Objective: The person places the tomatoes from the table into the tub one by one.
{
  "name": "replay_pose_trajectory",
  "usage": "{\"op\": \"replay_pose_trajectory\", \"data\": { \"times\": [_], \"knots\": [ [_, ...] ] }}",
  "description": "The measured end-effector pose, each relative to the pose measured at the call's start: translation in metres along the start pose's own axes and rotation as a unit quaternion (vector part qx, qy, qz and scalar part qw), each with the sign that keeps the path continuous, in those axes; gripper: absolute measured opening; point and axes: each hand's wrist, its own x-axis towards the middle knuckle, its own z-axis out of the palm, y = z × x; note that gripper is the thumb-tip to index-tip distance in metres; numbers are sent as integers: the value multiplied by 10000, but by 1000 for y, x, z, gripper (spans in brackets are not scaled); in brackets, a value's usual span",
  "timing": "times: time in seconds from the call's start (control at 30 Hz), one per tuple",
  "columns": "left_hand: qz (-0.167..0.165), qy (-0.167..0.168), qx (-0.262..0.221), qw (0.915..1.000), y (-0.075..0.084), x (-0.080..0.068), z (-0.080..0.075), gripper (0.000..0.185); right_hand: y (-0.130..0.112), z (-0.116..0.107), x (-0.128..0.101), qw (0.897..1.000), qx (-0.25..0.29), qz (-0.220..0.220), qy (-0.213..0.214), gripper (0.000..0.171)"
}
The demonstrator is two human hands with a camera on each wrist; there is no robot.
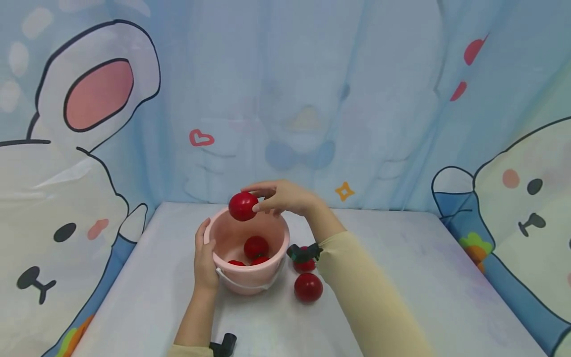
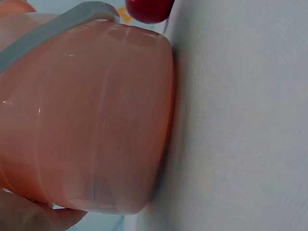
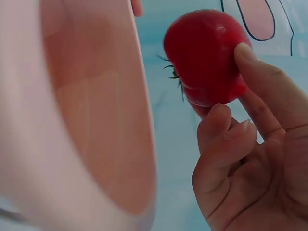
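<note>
On the pale grey tabletop (image 1: 401,277) stood a round pink plastic bucket with a white handle (image 1: 246,271), and the left hand (image 1: 205,258) curled around its near-left rim, likely to keep it from sliding; inside lay at least three small red tomatoes (image 1: 256,246). The right hand (image 1: 285,197) pinched a glossy red tomato (image 1: 243,206) between thumb and fingertips, held just above the bucket's far rim, over the opening. Two more red tomatoes (image 1: 308,287) sat on the tabletop just right of the bucket.
</note>
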Motion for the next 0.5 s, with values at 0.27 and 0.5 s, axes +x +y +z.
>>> {"op": "replay_pose_trajectory", "data": {
  "times": [0.27, 0.5],
  "knots": [
    [-17, -34, -17, 10000, -1, 2, 0, 54, -11, 18, 23, 9933, -897, 273, -682, 48],
    [-27, -63, -45, 10000, -1, 1, -1, 55, -16, 37, 37, 9850, -1182, 593, -1109, 48]
  ]
}}
